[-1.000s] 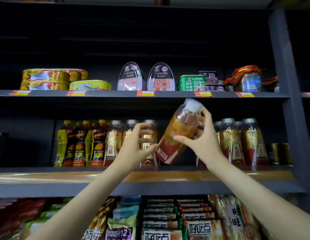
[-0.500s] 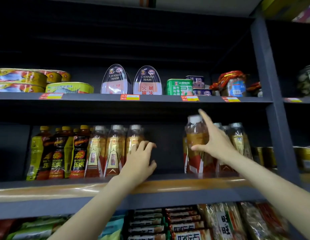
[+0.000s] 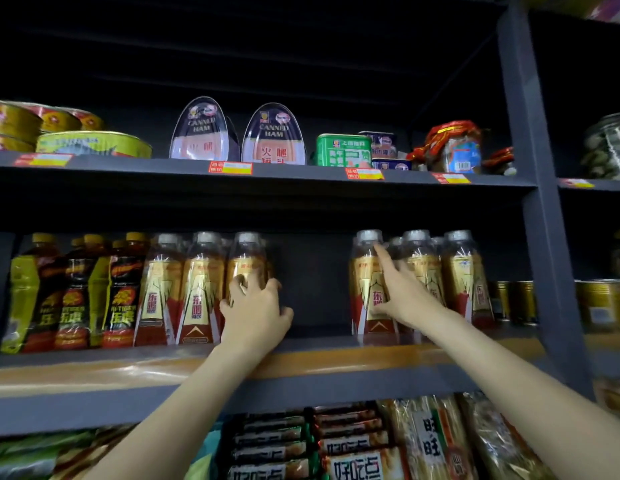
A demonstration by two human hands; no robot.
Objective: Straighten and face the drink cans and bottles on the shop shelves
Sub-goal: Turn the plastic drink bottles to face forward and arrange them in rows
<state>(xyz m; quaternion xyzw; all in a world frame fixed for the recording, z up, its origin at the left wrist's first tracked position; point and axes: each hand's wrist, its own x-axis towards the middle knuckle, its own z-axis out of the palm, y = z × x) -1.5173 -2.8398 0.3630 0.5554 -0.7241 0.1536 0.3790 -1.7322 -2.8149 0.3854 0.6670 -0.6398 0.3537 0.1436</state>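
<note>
Left hand (image 3: 254, 311) is gripping the rightmost gold-label bottle (image 3: 246, 263) of the left row, fingers curled round its lower body. Right hand (image 3: 402, 292) is resting straight fingers on the first bottle of the right group (image 3: 367, 271), standing on the middle shelf (image 3: 301, 367). Best to slide low, keep upright, label forward, closing the gap between groups.

The dark shelf (image 3: 336, 382) is carrying upright drink bottles: yellow-capped bottles (image 3: 76, 292) standing at the left, clear-capped gold bottles (image 3: 197, 289) just beside them, another gold group (image 3: 464, 275) standing right of a gap, gold cans (image 3: 519, 301) sitting far right.
</note>
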